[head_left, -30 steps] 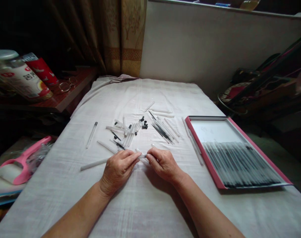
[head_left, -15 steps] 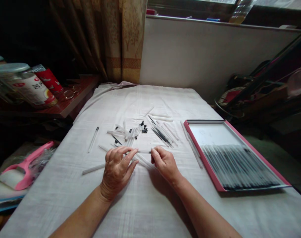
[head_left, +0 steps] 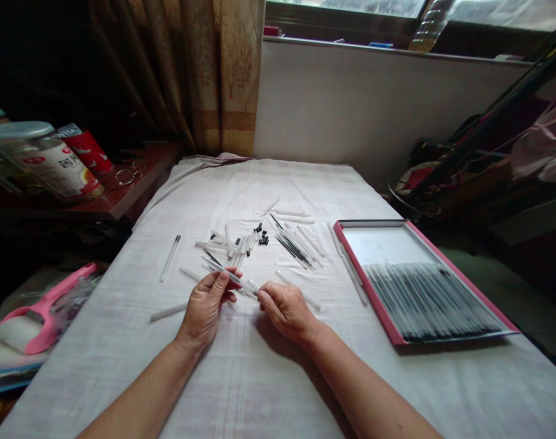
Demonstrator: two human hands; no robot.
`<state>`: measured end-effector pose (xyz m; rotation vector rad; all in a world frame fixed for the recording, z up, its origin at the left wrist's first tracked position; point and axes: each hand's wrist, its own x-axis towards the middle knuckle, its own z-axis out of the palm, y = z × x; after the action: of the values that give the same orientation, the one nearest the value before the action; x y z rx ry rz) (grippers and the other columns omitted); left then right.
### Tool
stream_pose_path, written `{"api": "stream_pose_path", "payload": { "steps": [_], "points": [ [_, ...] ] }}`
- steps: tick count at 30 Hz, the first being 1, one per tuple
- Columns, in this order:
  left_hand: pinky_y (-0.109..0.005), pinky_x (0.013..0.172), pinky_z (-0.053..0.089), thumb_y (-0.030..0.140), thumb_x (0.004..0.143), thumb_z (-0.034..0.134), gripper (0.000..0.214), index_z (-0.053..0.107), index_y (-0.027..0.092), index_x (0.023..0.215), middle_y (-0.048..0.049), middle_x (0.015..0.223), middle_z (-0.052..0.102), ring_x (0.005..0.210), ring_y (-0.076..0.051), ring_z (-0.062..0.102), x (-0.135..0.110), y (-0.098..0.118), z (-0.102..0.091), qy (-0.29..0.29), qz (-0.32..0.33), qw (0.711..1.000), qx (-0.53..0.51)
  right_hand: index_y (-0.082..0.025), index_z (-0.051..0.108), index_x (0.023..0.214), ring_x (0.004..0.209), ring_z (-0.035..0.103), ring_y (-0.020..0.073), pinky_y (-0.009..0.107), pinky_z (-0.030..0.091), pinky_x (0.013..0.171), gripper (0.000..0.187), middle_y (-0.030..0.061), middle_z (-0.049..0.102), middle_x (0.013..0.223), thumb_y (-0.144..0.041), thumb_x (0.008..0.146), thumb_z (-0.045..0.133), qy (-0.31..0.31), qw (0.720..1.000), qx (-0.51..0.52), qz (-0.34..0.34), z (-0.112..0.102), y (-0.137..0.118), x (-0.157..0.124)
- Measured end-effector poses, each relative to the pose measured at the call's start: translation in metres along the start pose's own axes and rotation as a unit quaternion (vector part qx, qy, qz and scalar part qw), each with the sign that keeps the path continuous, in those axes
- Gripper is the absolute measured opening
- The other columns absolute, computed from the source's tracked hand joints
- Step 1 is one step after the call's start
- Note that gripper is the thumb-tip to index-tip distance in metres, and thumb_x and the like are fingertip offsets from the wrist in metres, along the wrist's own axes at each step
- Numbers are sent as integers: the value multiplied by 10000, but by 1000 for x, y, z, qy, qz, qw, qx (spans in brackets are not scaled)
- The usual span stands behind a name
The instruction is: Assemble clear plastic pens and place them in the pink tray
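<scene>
My left hand (head_left: 205, 308) pinches a clear pen tube (head_left: 230, 277) between thumb and fingers, just above the white cloth. My right hand (head_left: 285, 310) is curled close beside it, its fingertips closed on the near end of a thin part (head_left: 252, 286) that I cannot make out. Beyond both hands lies a scatter of loose clear tubes (head_left: 227, 244), black refills (head_left: 294, 247) and small black caps (head_left: 260, 234). A pink-rimmed tray (head_left: 351, 259) to the right holds a row of several finished pens (head_left: 431, 302).
The white cloth (head_left: 269, 366) covers the table. A lone tube (head_left: 170, 258) and another (head_left: 168, 311) lie to the left. A side shelf at left holds a jar (head_left: 44, 160), a red packet and glasses. A pink tool (head_left: 40, 311) lies lower left. A wall stands behind.
My left hand has gone from spread flat to pinching a tube. My right hand slid left and nearer me. The camera tilted up a little.
</scene>
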<state>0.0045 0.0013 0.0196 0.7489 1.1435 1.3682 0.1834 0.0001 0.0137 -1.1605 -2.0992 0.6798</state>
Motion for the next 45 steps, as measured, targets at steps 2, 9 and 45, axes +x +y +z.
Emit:
{"api": "stream_pose_path", "payload": {
  "steps": [2, 9, 45],
  "points": [
    [-184, 515, 484, 533, 589, 832, 503, 722, 149, 894, -74, 859, 743, 667, -132, 657, 1, 0, 0, -4, -15, 1000, -12, -206, 544, 687, 584, 538, 117, 227, 386, 597, 347, 3, 604, 630, -322, 973, 386, -1, 1000, -3, 18, 1, 3, 1],
    [-169, 458, 456, 466, 717, 743, 471, 643, 170, 1069, 49, 675, 608, 515, -75, 573, 2, 2, -2, -20, 5, 1000, -22, -199, 567, 690, 594, 580, 117, 221, 411, 613, 329, 7, 628, 633, -320, 954, 411, 27, 998, 34, 50, -7, 12, 8],
    [-198, 451, 412, 527, 784, 664, 411, 705, 170, 983, 39, 561, 553, 459, -93, 493, 1, -12, -4, -83, 66, 978, 179, -183, 654, 805, 663, 644, 136, 221, 459, 546, 205, 27, 705, 763, -368, 730, 705, 116, 911, 288, 273, -51, 52, 81]
  ]
}}
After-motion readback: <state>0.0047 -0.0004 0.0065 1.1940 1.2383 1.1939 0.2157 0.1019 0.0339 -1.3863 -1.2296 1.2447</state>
